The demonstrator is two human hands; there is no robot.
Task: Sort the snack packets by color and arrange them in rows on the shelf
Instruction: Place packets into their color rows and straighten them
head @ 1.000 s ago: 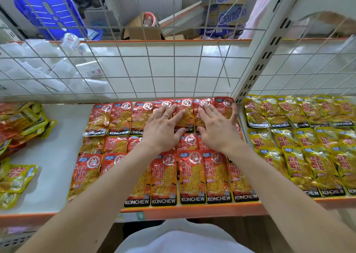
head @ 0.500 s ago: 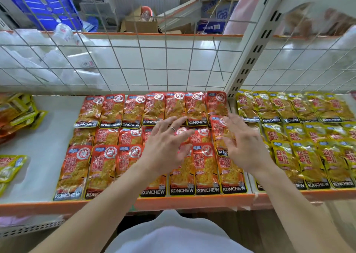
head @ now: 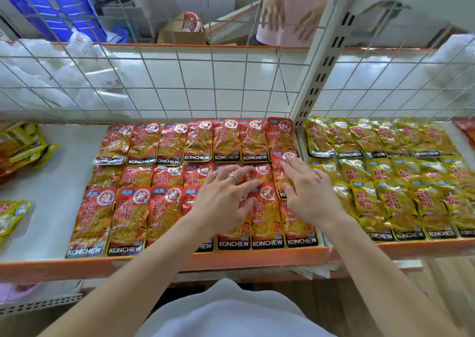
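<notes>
View from a head camera, looking down at a white shelf [head: 51, 195] with an orange front edge. Red snack packets [head: 144, 144] lie flat on it in three overlapping rows, each showing a black band with the word KONCHEW at its near end. To their right, past a white slotted upright post [head: 325, 61], yellow snack packets [head: 385, 203] lie in three similar rows.

The person's bare arms reach in from below. The left hand [head: 223, 203] lies flat on the middle row of red packets, fingers straight and spread, gripping nothing; a ring [head: 233, 178] sits on one finger. The right hand [head: 313, 195] is just beside it, the two hands apart. Its straight fingers rest on the last red packet [head: 277, 172] at the right end of the middle row, with the thumb at that packet's near edge. This packet sits a little crooked, overlapping the rows above and below it.

At the far left of the shelf, well apart from the rows, lies a loose pile of mixed packets [head: 23, 144], and nearer the front a single yellow packet [head: 11, 216].

A wire grid [head: 180, 79] forms the back of the shelf. Behind it are white plastic bags [head: 38, 79], a cardboard box [head: 183, 36] and a second person's hands [head: 272, 13]
</notes>
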